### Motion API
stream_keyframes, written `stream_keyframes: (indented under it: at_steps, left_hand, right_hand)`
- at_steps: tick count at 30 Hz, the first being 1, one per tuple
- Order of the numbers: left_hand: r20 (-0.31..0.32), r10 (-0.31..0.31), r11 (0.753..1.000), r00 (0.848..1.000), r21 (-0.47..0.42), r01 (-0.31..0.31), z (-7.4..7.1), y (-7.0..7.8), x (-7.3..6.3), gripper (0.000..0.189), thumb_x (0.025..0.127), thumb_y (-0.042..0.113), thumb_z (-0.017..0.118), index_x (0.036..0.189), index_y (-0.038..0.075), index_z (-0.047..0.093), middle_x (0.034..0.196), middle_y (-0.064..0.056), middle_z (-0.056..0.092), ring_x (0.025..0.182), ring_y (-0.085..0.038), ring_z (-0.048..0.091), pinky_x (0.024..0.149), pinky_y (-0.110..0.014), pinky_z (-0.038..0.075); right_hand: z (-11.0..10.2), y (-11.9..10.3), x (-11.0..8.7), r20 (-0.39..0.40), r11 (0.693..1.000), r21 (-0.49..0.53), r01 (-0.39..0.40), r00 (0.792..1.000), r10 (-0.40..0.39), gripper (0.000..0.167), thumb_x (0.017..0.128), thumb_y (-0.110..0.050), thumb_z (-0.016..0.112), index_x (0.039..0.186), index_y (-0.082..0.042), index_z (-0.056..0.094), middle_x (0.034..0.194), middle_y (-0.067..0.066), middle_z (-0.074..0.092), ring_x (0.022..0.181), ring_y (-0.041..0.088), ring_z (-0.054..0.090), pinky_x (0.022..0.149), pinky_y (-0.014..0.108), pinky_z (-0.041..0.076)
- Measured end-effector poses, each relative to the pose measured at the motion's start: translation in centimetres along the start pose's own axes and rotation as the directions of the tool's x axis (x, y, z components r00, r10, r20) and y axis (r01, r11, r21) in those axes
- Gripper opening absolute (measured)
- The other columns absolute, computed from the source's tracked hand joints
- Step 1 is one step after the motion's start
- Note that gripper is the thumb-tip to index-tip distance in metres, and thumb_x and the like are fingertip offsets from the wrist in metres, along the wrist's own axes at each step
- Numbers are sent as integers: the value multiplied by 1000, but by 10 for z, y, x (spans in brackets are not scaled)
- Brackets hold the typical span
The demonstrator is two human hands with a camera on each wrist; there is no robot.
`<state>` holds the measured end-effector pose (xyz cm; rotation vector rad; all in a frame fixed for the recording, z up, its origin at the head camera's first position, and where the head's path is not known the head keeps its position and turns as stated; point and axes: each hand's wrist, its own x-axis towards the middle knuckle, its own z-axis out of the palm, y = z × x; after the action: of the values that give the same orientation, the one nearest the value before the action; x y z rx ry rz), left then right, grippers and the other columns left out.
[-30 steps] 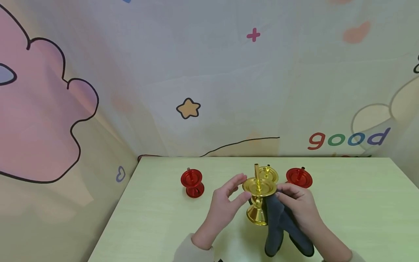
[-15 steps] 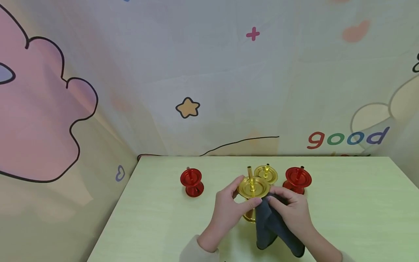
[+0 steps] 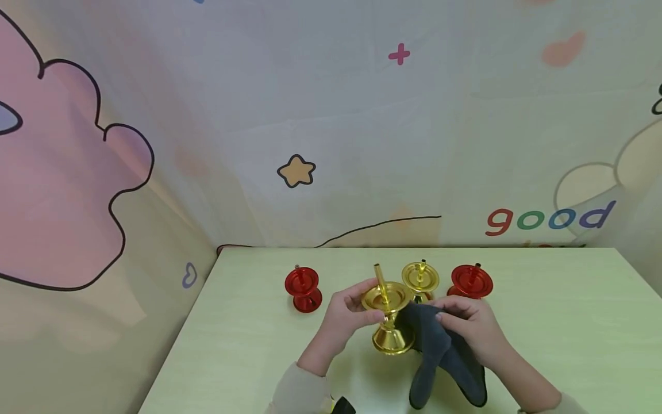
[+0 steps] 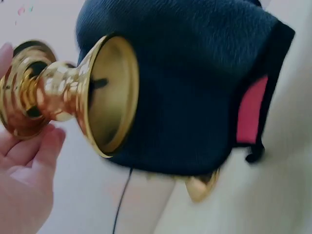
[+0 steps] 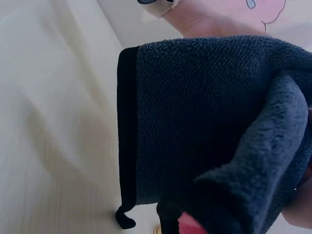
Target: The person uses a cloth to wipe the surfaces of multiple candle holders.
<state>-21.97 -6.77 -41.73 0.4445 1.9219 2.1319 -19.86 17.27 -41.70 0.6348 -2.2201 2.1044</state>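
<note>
A shiny gold candlestick [image 3: 392, 340] is held off the table by my left hand [image 3: 342, 319], thumb and fingers at its dish. It leans a little, spike towards the upper left. In the left wrist view the hollow underside of the candlestick's base [image 4: 114, 97] shows. My right hand [image 3: 474, 326] pinches a dark grey-blue cloth [image 3: 433, 345], which hangs down in folds just right of the candlestick; whether they touch, I cannot tell. In the right wrist view the cloth [image 5: 195, 107] has a black border and a small loop, and hides most of my hand.
A second gold candlestick [image 3: 420, 278] stands behind the cloth. Red candlesticks stand at the back left [image 3: 303, 288] and back right [image 3: 472, 280]. The pale green table [image 3: 233, 345] ends at a printed curtain [image 3: 341, 144].
The held gold candlestick has moved left with my left hand and now leans. My right hand went left with the cloth, then back right, widening the space between the hands.
</note>
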Motion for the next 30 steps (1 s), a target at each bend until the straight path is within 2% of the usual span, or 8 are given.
stream_keyframes:
  at_steps: [2,4,8,12,15,18,24,30]
  left_hand:
    - [-100,-12,1000,995,15,14,-6,-7,7,66,69,24,75,128,9,47,125,-12,53,104,-14,55,86,-22,46]
    - [-202,-16,998,979,53,27,-12,-15,15,65,69,24,75,128,12,48,127,-9,51,111,-17,52,92,-25,43]
    - [-374,13,991,927,131,40,-19,-35,32,71,66,29,77,128,13,47,133,-5,46,121,-19,44,99,-31,37]
    - [-482,61,978,874,203,43,-22,-55,48,75,62,33,79,127,13,48,132,-5,46,119,-19,46,99,-31,37]
    - [-526,99,964,845,260,50,-21,-67,59,75,61,36,79,126,13,50,130,-5,48,117,-18,48,98,-32,38]
    - [-551,130,953,824,300,50,-19,-76,69,78,59,40,79,126,12,49,131,-6,48,117,-20,48,97,-33,39]
    - [-590,143,941,794,330,76,-15,-89,82,79,60,38,78,127,10,48,132,-5,46,118,-19,47,98,-33,38]
    - [-603,204,930,771,365,39,-12,-93,86,72,62,26,80,124,5,51,128,-5,51,116,-20,50,96,-32,40]
  right_hand:
    - [-7,0,-1,-26,1000,-8,-22,999,22,25,83,4,53,93,-14,67,87,-12,67,77,5,61,66,20,51]
    - [-12,-2,-4,-45,999,-6,-45,998,45,25,84,4,52,93,-14,67,87,-12,67,77,5,61,66,19,51]
    - [-20,-5,-8,-66,998,10,-61,996,61,25,84,4,51,90,-14,67,87,-13,67,78,4,61,67,18,51]
    - [-24,-5,-13,-62,997,79,-17,998,22,27,83,9,48,90,-9,67,90,-12,67,82,4,61,68,17,51]
    - [-26,-6,-17,-55,992,125,8,999,-1,30,83,12,46,92,-9,67,92,-12,67,84,4,62,69,17,51]
    - [-28,-8,-20,-54,991,133,10,999,-3,29,83,11,46,93,-8,66,93,-11,67,85,4,62,71,17,50]
    - [-29,-9,-24,-50,989,145,16,999,-9,30,83,12,46,94,-7,66,94,-10,67,86,5,62,72,17,50]
    - [-30,-8,-27,-53,991,135,21,999,-14,31,83,13,45,94,-7,66,94,-11,67,86,4,62,72,17,50]
